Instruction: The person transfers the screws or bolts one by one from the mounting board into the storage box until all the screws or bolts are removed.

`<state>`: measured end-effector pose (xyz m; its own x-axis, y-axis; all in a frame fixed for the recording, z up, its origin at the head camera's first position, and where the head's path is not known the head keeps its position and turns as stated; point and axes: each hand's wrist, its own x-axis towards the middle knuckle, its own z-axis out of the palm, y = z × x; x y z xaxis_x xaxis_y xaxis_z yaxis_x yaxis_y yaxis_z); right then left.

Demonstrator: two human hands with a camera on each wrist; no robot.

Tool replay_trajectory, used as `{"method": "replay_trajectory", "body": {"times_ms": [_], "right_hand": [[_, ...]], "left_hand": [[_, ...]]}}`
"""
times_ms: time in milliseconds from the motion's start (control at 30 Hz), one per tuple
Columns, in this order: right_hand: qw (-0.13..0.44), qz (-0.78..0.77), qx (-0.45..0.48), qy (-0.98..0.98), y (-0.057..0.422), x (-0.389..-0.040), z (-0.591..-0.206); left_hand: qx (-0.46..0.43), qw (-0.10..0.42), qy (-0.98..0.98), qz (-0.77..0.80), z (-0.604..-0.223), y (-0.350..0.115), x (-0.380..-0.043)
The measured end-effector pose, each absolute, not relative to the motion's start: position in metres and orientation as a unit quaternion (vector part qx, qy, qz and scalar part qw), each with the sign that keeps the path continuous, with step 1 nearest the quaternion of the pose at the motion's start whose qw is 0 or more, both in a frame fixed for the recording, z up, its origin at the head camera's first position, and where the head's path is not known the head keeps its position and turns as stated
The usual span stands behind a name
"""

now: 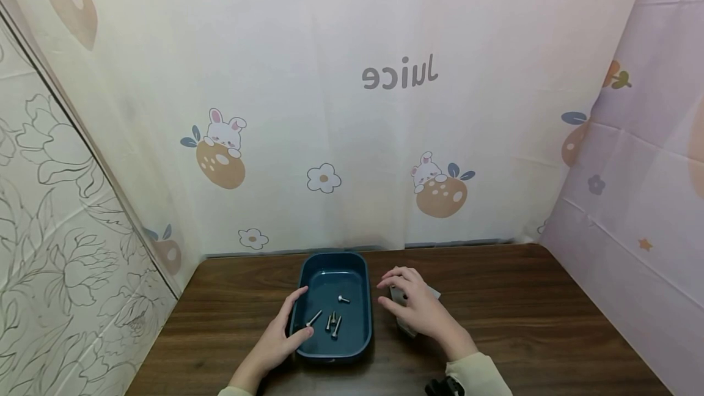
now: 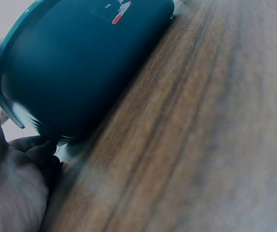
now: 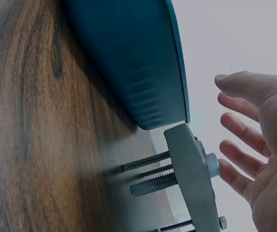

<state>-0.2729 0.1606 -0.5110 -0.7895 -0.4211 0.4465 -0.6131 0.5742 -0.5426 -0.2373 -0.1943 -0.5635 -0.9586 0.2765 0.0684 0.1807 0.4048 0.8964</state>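
Observation:
My left hand (image 1: 277, 335) holds the near left side of a dark blue tray (image 1: 360, 347), thumb over the rim. In the left wrist view its fingers curl against the outer wall of the tray (image 2: 65, 72). Several metal bolts (image 1: 337, 327) lie inside, with one shorter bolt (image 1: 343, 299) farther back. Right of the tray, my right hand (image 1: 420, 307) hovers with spread, slightly bent fingers over a grey metal plate (image 3: 189, 169). Threaded bolts (image 3: 153, 184) pass through the plate and stick out underneath. One fingertip is close to a round bolt head (image 3: 212, 165). The hand holds nothing.
A dark wood-grain table (image 1: 528, 310) carries everything. Behind it hangs a printed curtain (image 1: 330, 109), with more fabric (image 1: 643, 212) on the right and a flower-patterned panel (image 1: 66, 231) on the left. A black item (image 1: 444, 386) sits at the right wrist.

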Motion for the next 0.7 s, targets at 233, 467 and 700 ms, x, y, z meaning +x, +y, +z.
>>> {"method": "replay_trajectory", "body": {"times_ms": [233, 467, 700], "right_hand": [[0.154, 0.348, 0.301, -0.875, 0.164, -0.272, -0.512], [0.167, 0.345, 0.304, -0.872, 0.168, -0.272, -0.514], [0.165, 0.347, 0.308, -0.871, 0.176, -0.271, -0.516]], "left_hand": [[0.136, 0.048, 0.835, 0.531, -0.565, -0.196, -0.238], [0.136, 0.046, 0.836, 0.53, -0.566, -0.196, -0.238], [0.134, 0.051, 0.833, 0.534, -0.565, -0.196, -0.238]]}}
